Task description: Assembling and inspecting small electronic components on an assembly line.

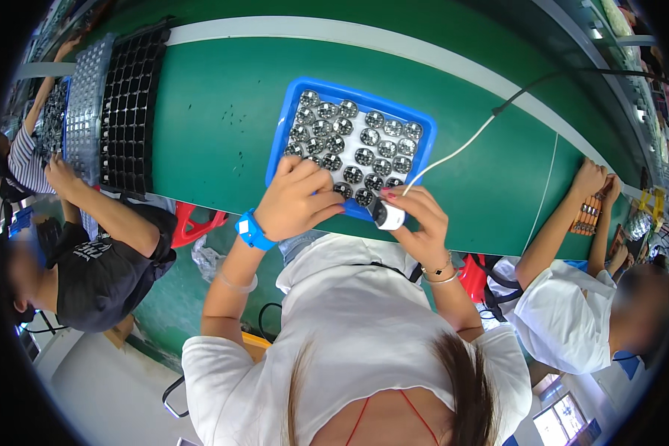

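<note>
A blue tray (pixel 424 121) on the green bench holds several rows of round, clear-and-black parts (pixel 342 125) on a white base. My left hand (pixel 299 199), with a blue band at the wrist, rests over the tray's near left corner. Its fingers are bent inward and drawn together; anything between the fingertips is hidden. At the near right corner, my right hand (pixel 424 223) grips a small white corded device (pixel 389 217) between thumb and fingers. The device's dark end faces the nearest row of parts. Its pale cable (pixel 453 154) runs up to the right.
Black compartment trays (pixel 132 104) and a clear compartment tray (pixel 89 104) stand at the left. A person in black (pixel 104 253) sits there; another in white (pixel 565 320) works at the right, holding several brownish parts (pixel 587 215). Red stools (pixel 193 224) stand under the bench.
</note>
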{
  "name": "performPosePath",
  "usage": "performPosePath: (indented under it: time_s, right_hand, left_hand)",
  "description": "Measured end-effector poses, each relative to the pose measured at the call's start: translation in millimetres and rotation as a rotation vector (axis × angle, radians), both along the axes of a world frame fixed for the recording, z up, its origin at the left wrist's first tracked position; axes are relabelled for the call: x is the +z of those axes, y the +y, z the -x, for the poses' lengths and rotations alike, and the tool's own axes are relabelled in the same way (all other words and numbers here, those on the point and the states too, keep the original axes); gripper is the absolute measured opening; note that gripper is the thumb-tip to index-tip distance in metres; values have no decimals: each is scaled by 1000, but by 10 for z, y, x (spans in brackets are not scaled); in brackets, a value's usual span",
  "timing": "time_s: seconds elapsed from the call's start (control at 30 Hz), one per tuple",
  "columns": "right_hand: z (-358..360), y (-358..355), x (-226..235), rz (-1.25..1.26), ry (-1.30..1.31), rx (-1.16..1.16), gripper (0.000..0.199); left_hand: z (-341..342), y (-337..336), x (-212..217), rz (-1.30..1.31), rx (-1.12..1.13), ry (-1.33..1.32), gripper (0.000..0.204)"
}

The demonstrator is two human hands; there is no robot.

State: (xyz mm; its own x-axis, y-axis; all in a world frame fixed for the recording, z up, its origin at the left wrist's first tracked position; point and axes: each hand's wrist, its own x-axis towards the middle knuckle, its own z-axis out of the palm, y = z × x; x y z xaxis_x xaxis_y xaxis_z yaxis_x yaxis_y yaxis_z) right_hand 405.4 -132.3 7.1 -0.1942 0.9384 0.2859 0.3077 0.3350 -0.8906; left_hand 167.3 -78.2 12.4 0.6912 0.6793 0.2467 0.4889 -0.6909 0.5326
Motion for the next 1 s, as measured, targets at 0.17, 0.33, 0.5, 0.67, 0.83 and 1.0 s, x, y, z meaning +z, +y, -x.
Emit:
performPosePath:
  time_s: [0.17, 0.33, 0.5, 0.67, 0.83, 1.0]
  right_hand:
    - [103, 41, 5, -12, -43, 49, 35]
    - [107, 28, 26, 15, -47, 46, 32]
    - [77, -23, -34, 65, -11, -4, 32]
    - [3, -137, -214, 214, 345, -263, 43]
    - [32, 25, -118, 127, 241, -192, 36]
    - [163, 129, 18, 34, 57, -19, 37]
  left_hand:
    - [-62, -57, -10, -78, 17, -99, 19]
    - [-99, -59, 62, -96, 32, -169, 20]
    - [-94, -64, 86, -69, 40, -158, 20]
    - [5, -69, -66, -88, 11, -64, 21]
    - [55, -47, 31, -4, 71, -84, 25]
    - [257, 45, -18, -89, 134, 43, 25]
